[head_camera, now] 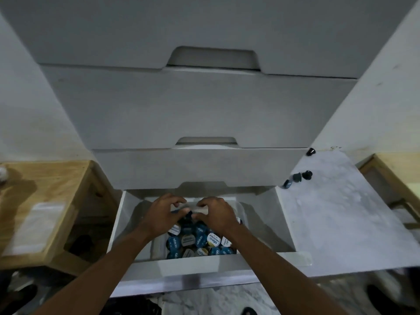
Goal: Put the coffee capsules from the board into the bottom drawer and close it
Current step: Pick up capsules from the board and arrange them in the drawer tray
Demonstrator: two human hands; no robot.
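- Bottom drawer (284,226) stands open to receive capsules.
- Left hand (162,214) and right hand (217,215), fingers curled, cup capsules over the drawer pile (197,242).
- 4 capsules (297,177) remain on the marble board (341,212), right.

drawer (181,267): matt white laminate; board (341,212): mottled marble | side tables (45,185): raw wood; capsules (200,242): glossy foil lids

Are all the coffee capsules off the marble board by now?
No: several dark capsules lie on the marble board right of the open bottom drawer, and another capsule sits at its far edge.
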